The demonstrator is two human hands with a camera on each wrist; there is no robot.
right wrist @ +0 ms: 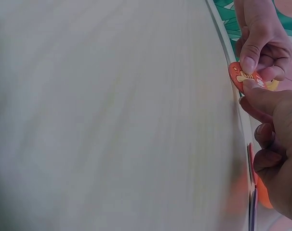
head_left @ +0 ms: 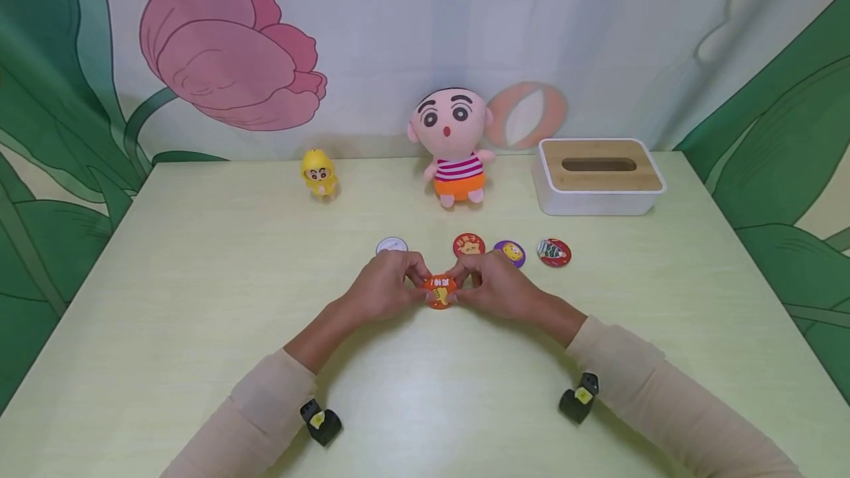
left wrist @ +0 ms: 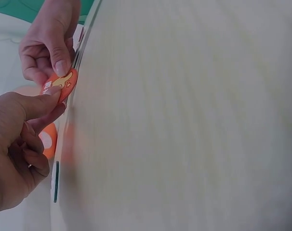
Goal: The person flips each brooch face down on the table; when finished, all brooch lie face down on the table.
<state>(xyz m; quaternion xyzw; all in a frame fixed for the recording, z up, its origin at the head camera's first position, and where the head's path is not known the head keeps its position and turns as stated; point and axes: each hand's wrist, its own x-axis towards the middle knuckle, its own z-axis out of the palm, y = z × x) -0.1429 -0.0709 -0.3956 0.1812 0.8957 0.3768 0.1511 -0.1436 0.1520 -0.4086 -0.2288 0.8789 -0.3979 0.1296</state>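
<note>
An orange round badge [head_left: 440,292] with white lettering and a yellow figure is held between both hands, just above the table or at its surface; which of these I cannot tell. My left hand [head_left: 387,285] pinches its left edge between thumb and fingers. From the other side my right hand [head_left: 498,285] pinches the right edge the same way. Both thumbs lie on the printed face, as the left wrist view shows on the badge [left wrist: 64,83] and the right wrist view on the same badge [right wrist: 237,77]. The badge's underside is hidden.
Beyond the hands lie a whitish disc [head_left: 392,243], a red badge [head_left: 468,243], a purple badge [head_left: 511,252] and a red-and-green badge [head_left: 554,252]. Farther back stand a yellow figurine [head_left: 320,174], a plush doll [head_left: 454,146] and a white tissue box [head_left: 598,201] with a wooden lid.
</note>
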